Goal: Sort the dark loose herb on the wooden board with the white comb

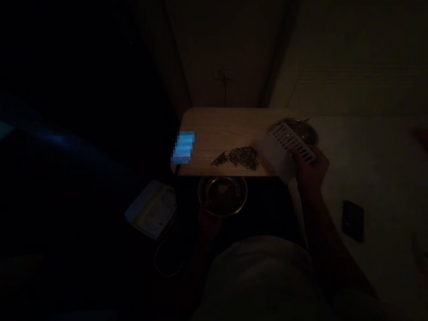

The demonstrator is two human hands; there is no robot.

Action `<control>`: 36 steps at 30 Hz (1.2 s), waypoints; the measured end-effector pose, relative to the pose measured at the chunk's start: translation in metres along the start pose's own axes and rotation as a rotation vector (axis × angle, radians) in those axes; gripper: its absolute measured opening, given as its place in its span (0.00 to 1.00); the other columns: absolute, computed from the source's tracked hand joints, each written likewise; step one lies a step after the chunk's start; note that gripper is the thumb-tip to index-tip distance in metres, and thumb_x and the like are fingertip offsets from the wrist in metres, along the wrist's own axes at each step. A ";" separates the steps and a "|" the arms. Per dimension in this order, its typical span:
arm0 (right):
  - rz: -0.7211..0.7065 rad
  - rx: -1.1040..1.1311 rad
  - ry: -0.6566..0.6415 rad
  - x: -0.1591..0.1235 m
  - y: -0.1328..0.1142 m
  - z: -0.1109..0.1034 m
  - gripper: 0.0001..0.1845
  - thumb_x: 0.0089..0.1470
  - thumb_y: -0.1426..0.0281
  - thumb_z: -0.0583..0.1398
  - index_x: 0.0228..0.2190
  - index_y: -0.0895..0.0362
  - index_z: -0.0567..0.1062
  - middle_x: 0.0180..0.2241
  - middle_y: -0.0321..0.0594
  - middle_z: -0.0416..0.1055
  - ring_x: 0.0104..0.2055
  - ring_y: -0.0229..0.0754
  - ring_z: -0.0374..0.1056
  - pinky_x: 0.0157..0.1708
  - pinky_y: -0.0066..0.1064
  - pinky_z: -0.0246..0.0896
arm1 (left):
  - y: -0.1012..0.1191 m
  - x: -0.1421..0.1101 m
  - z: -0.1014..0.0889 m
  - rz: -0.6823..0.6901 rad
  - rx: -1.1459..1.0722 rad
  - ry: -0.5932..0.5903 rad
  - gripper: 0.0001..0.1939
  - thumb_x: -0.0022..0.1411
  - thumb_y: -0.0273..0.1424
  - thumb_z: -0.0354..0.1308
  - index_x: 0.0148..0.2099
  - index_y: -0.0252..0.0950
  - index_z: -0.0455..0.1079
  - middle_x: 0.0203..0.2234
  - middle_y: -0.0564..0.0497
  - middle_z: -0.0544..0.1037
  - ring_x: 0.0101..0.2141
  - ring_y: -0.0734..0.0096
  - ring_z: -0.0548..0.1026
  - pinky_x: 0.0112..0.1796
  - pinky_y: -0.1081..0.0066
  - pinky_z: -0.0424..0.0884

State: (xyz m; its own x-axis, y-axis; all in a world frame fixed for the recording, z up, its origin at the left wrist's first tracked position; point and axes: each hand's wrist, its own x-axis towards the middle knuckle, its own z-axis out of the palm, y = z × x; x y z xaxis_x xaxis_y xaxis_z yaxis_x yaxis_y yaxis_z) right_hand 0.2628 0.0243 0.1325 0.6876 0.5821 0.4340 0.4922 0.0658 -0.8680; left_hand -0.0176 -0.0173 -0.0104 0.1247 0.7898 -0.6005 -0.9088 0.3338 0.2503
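1. Grains (pixel 245 157) lie on the bench (pixel 230 126).
2. Right hand (pixel 312 170) grips the slotted tool (pixel 274 150) beside them; light, low strokes should limit scatter.
3. Left hand (pixel 209 221) holds the bowl (pixel 227 210), best kept level.

Bare wood left of the dark grains (pixel 244 157), glowing screen (pixel 183 147) beyond.

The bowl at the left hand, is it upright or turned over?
Upright: the bowl shows its inside, with the left hand at its rim.
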 end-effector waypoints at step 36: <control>-0.113 -0.535 -0.269 -0.017 0.001 0.015 0.31 0.55 0.67 0.54 0.61 0.53 0.62 0.32 0.44 0.74 0.29 0.48 0.70 0.34 0.41 0.63 | 0.003 -0.004 0.005 -0.021 0.021 0.014 0.21 0.59 0.33 0.54 0.54 0.35 0.71 0.44 0.44 0.81 0.55 0.52 0.71 0.58 0.51 0.61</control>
State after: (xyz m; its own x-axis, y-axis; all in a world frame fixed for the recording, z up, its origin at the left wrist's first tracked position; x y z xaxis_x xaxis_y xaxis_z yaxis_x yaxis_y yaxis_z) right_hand 0.2433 0.0263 0.1206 0.4904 0.7844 0.3797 0.8022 -0.2362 -0.5483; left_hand -0.0187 -0.0170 -0.0031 0.1379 0.7754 -0.6162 -0.8974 0.3611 0.2536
